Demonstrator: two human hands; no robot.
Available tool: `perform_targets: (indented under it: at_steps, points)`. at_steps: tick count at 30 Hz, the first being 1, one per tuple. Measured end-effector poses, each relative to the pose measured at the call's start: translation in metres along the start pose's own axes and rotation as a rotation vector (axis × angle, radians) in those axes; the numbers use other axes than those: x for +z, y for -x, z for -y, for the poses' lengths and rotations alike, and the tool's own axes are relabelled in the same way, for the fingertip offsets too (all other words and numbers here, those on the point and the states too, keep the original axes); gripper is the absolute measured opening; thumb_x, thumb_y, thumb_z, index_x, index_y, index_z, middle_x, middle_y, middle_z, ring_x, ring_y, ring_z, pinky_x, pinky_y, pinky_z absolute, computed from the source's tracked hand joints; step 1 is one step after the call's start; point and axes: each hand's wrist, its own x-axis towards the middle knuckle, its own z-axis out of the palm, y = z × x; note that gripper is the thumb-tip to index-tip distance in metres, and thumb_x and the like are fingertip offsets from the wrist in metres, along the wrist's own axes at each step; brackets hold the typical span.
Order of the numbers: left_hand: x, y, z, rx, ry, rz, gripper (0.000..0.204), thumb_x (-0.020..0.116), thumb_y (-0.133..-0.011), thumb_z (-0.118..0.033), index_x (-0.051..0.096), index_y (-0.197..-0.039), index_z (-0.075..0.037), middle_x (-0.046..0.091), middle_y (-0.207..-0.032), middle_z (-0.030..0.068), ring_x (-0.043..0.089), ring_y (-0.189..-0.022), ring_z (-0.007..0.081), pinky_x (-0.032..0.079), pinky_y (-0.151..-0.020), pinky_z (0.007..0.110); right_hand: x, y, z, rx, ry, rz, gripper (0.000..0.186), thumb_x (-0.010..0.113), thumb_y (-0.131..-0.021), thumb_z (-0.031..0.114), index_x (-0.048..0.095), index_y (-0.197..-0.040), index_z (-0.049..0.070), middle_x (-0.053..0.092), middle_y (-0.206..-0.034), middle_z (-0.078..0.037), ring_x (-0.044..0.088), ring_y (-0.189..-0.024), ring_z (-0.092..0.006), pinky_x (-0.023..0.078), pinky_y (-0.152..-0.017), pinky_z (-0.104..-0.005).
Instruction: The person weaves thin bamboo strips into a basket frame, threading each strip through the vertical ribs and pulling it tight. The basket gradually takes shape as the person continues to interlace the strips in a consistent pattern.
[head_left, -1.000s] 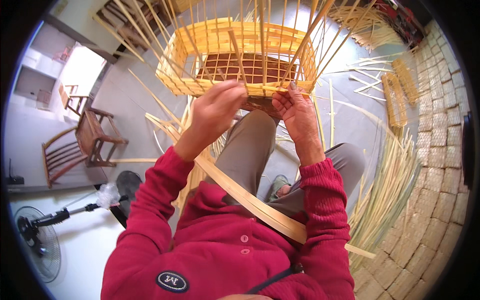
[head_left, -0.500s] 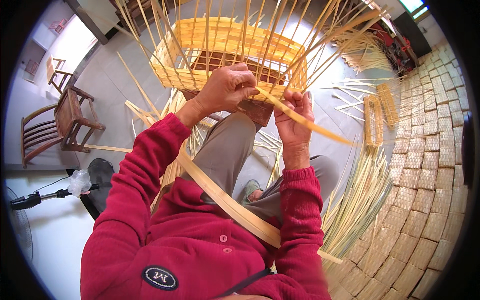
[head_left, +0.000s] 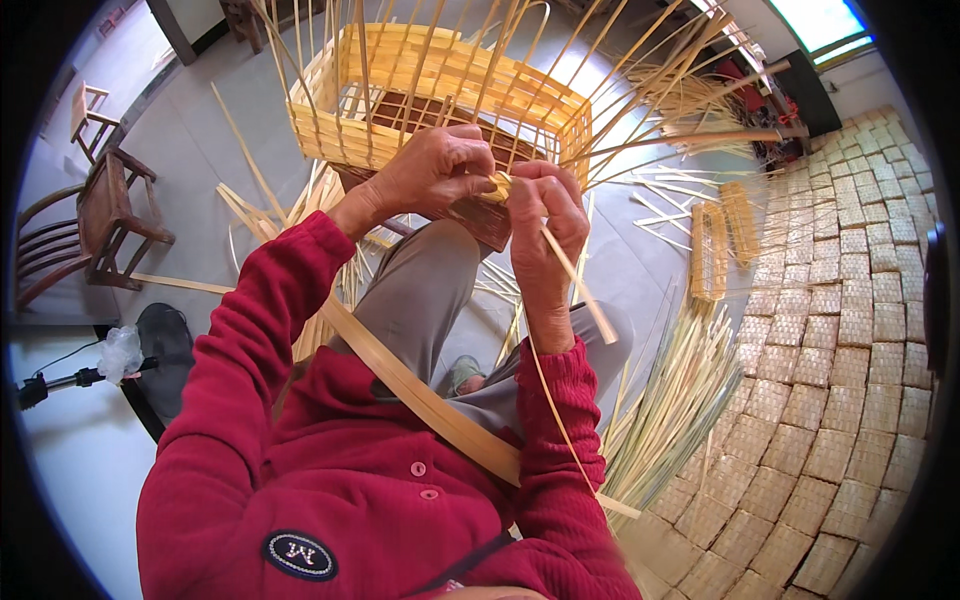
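My left hand (head_left: 435, 170) is closed on a yellow bamboo strip (head_left: 503, 184) at the near lower side of a woven rectangular basket (head_left: 440, 50), which has long upright stakes and rests on a dark wooden support (head_left: 480, 230). My right hand (head_left: 540, 225) pinches the same strip just right of my left hand, its fingertips close to the left thumb. A pale strip end (head_left: 590, 305) hangs down from my right hand. Wide bamboo strips (head_left: 400, 390) lie across my lap.
Wooden chairs (head_left: 110, 215) stand at left, beside a fan's black pole (head_left: 70, 382). Cut strips (head_left: 660, 400) lie at right. Two small woven pieces (head_left: 708, 250) lie near stacked woven blocks (head_left: 820, 370). More strips (head_left: 690, 100) lie at the back right.
My right hand has risen to meet my left and closed on the strip, whose long free end was hanging rightward half a second ago. The basket appears further left as the view shifts.
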Motion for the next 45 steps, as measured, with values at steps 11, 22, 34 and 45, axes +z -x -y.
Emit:
perform_targets:
  at_steps: [11, 22, 34, 45]
  points:
    - [0.001, 0.0, 0.002, 0.003, 0.06, 0.011, 0.016, 0.081, -0.083, -0.01, 0.067, -0.086, -0.003, 0.06, -0.081, 0.0051, 0.061, -0.077, 0.0212, 0.048, -0.067, 0.034, -0.033, -0.017, -0.019, 0.3, -0.276, -0.127, 0.014, 0.057, -0.102, 0.015, 0.063, -0.105, 0.002, 0.062, -0.097, -0.002, 0.056, -0.089, -0.0084, 0.048, -0.073, -0.023]
    - [0.026, -0.012, -0.008, -0.218, 0.035, -0.253, 0.016, 0.079, -0.088, -0.011, 0.065, -0.087, -0.003, 0.054, -0.078, 0.0001, 0.051, -0.069, 0.0103, 0.044, -0.061, 0.03, -0.041, 0.014, -0.038, 0.589, -1.215, -0.704, 0.029, 0.045, -0.109, 0.027, 0.058, -0.109, 0.002, 0.065, -0.108, -0.012, 0.064, -0.095, -0.0272, 0.055, -0.091, -0.0454]
    - [0.055, -0.004, 0.005, -0.079, -0.526, -0.193, 0.025, 0.063, -0.086, 0.001, 0.071, -0.109, -0.006, 0.072, -0.1, 0.013, 0.07, -0.088, 0.0336, 0.058, -0.074, 0.043, -0.017, 0.019, -0.01, 0.333, -0.599, -0.426, 0.035, 0.068, -0.099, 0.029, 0.054, -0.121, 0.005, 0.055, -0.132, -0.011, 0.055, -0.12, -0.0199, 0.051, -0.098, -0.0394]
    - [-0.007, -0.016, 0.018, -0.171, -0.459, 0.141, 0.033, 0.062, -0.09, -0.005, 0.066, -0.123, -0.005, 0.071, -0.092, 0.0229, 0.072, -0.084, 0.039, 0.058, -0.074, 0.045, -0.089, -0.016, -0.055, -0.138, 0.956, 0.075, 0.05, 0.078, -0.085, 0.027, 0.063, -0.13, 0.008, 0.063, -0.133, -0.014, 0.055, -0.127, -0.0329, 0.033, -0.112, -0.0458]
